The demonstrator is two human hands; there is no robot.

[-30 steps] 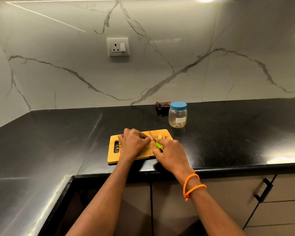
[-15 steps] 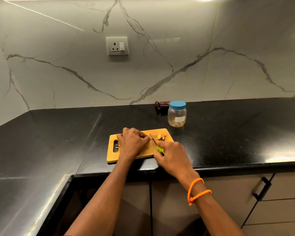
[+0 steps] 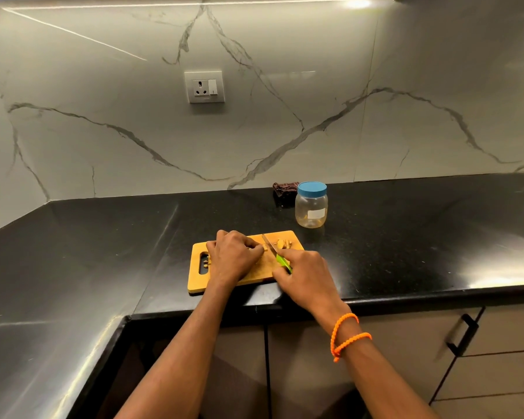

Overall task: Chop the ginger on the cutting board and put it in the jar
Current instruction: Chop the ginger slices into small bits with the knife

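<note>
On the cutting board (image 3: 200, 279), left hand (image 3: 233, 258) fingers pinch ginger (image 3: 265, 247); right hand (image 3: 306, 276) grips the knife (image 3: 274, 252).

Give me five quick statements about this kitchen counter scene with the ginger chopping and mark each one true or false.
1. The jar has its blue lid on. True.
2. The right hand holds a knife with a red handle. False: the handle is green.
3. The left hand rests on the wooden cutting board. True.
4. The jar stands on the cutting board. False: it stands on the black counter behind the board.
5. Cut ginger pieces lie on the board to the right of the blade. True.
</note>
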